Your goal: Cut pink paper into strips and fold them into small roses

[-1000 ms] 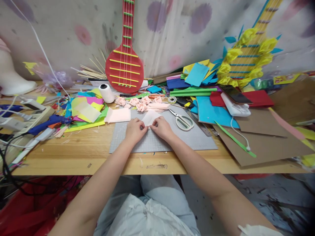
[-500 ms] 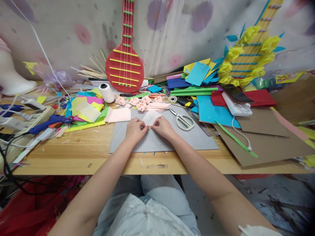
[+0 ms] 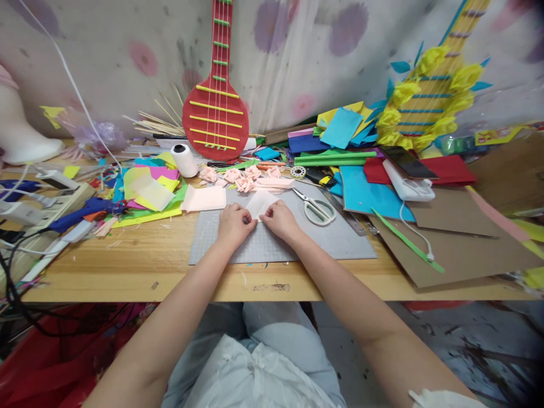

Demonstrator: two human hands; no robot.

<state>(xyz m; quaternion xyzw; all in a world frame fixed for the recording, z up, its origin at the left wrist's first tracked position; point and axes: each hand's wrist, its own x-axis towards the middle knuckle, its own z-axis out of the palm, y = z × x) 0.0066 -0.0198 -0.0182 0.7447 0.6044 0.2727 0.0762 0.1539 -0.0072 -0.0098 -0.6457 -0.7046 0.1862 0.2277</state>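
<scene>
A pale piece of paper (image 3: 262,202) lies on the grey cutting mat (image 3: 272,246), its near corner between my fingers. My left hand (image 3: 235,225) pinches that corner from the left. From the right, my right hand (image 3: 279,220) pinches the same near edge, its fingertips a short gap from the left ones. Just beyond the paper are several pink paper flowers (image 3: 245,182) and a stack of pink strips (image 3: 274,183). A pink paper sheet (image 3: 204,199) rests left of the mat's top. White-handled scissors (image 3: 318,213) lie on the mat, right of my right hand.
A red paper lute (image 3: 215,119) leans on the back curtain beside a white thread spool (image 3: 184,160). Left are a blue glue gun (image 3: 87,213) and a power strip (image 3: 29,229). Blue paper (image 3: 372,195), brown cardboard (image 3: 459,249) and a white power bank (image 3: 408,182) lie to the right.
Both hands stay almost in place at the paper's near corner. My right fingertips have shifted very slightly; the other things lie as before.
</scene>
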